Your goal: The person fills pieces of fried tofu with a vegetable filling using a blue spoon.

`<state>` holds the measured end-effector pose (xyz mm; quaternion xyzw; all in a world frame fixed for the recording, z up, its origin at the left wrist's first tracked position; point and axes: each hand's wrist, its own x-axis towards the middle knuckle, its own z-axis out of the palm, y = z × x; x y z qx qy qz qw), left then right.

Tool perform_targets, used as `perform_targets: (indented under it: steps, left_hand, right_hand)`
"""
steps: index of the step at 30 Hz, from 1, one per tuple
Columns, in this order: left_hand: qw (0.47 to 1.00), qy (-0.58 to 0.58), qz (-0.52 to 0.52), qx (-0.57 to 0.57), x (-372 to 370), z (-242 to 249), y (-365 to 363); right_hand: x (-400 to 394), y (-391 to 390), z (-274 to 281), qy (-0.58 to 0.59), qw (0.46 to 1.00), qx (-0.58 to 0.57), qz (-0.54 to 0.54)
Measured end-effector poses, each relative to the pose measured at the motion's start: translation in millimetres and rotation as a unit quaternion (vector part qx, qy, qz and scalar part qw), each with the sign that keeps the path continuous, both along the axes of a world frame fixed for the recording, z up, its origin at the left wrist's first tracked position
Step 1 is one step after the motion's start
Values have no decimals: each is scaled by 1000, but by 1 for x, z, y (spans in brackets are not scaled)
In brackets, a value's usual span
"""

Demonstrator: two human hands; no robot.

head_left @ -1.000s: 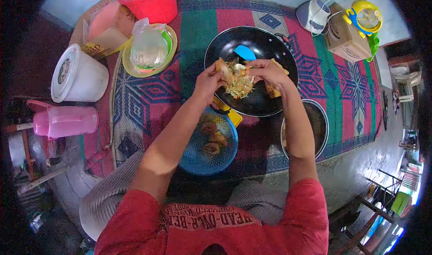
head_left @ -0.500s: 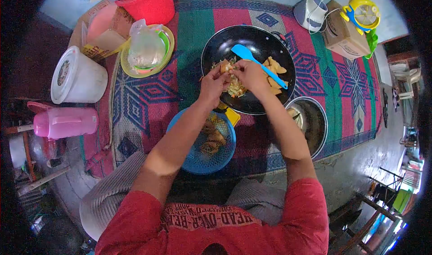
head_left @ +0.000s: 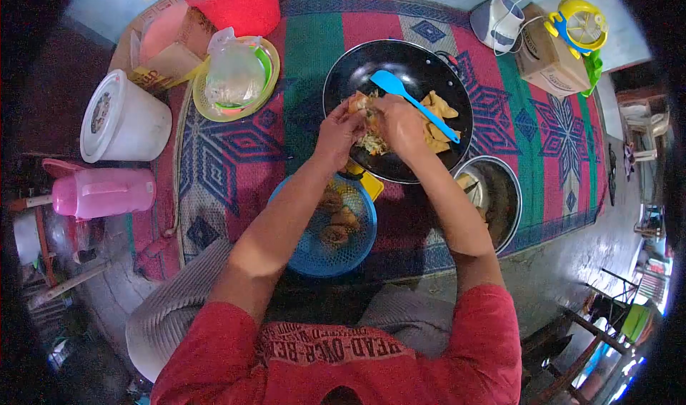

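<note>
Over the left part of a black wok (head_left: 400, 55), my left hand (head_left: 341, 127) is closed round a small brown food piece (head_left: 359, 103). My right hand (head_left: 396, 122) is beside it with its fingers bent down at the piece; its fingertips are hard to make out, and what they pinch is hidden. Shredded vegetable filling (head_left: 373, 143) lies in the wok just under the hands. To the right of them are folded tan pieces (head_left: 439, 106) of food, with a blue spatula (head_left: 418, 105) lying across the wok.
Nearer me stand a blue basket (head_left: 325, 262) with brown food and a metal bowl (head_left: 509, 190). At left are a pink thermos (head_left: 107, 191), a white tub (head_left: 139, 122) and a yellow plate (head_left: 200, 105) bearing a plastic bag. Boxes (head_left: 550, 62) stand back right.
My right hand has turned and its fingers now point down toward the food piece. My left hand still holds the piece. The whole view has shifted slightly.
</note>
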<state>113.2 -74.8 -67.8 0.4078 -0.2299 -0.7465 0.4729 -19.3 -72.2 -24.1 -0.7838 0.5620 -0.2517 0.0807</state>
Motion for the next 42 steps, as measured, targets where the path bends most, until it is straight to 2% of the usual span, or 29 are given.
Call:
perform_targets:
  steps: [1, 3, 4, 6, 10, 12, 13, 15, 16, 17, 19, 23, 26, 29, 31, 33, 34, 35, 39, 41, 42]
  left_hand:
    - [1000, -6, -6, -2, 0, -2, 0]
    - [1000, 3, 7, 5, 0, -1, -2]
    - [1000, 12, 21, 13, 1, -1, -2]
    - [999, 20, 27, 11, 3, -4, -7]
    - [997, 49, 52, 10, 3, 0, -9]
    - [998, 38, 53, 4, 2, 0, -9]
    - [998, 26, 55, -2, 0, 0, -8]
    - [998, 10, 55, -11, -6, 4, 0]
    - [998, -6, 55, -22, -8, 7, 2]
    - [998, -6, 54, -23, -9, 8, 2]
    - [999, -15, 36, -25, -9, 9, 3]
    - [999, -17, 37, -34, -9, 11, 3]
    - [998, 25, 53, -35, -5, 16, 3]
    - [999, 19, 46, -21, -2, 16, 4]
    - [999, 21, 23, -30, 0, 8, 3]
    - [999, 20, 13, -32, 1, 19, 5]
    - [999, 18, 5, -33, 2, 23, 5]
    - [999, 18, 5, -33, 2, 23, 5]
    - [997, 28, -4, -75, -3, 17, 4]
    - [996, 20, -5, -88, -4, 13, 4]
    - [995, -14, -13, -98, -4, 11, 5]
  right_hand:
    - [-1, -1, -2, 0, 1000, 0, 0]
    - [-1, -3, -1, -147, 987, 30, -54]
    - [-4, -6, -4, -147, 987, 31, -54]
    - [-21, -14, -16, -239, 961, 122, -63]
    - [-37, -17, -46, -305, 945, 111, -35]
    - [-26, -11, -42, -344, 928, 145, 6]
    - [-23, -6, -39, -344, 927, 146, 5]
    - [-4, 6, 3, -213, 970, 113, -32]
    - [-2, 4, -11, -202, 979, 28, -22]
    - [-2, 3, -11, -202, 979, 28, -22]
    - [-1, 3, -10, -116, 992, -45, -6]
    - [4, 3, -11, -115, 990, -77, 25]
    - [8, 8, -7, -135, 988, -70, 25]
    - [2, 8, -1, -72, 996, -33, 26]
    - [-5, 3, 7, -55, 994, -98, 3]
    - [-12, -5, -10, -76, 994, -65, -35]
    - [-13, -8, -18, -256, 965, 40, -42]
    - [-13, -9, -20, -426, 892, 144, -47]
    - [-17, -6, -26, -400, 887, 225, -56]
    - [-13, -9, -31, -250, 947, 175, -96]
    - [-11, -6, -28, -251, 947, 175, -96]
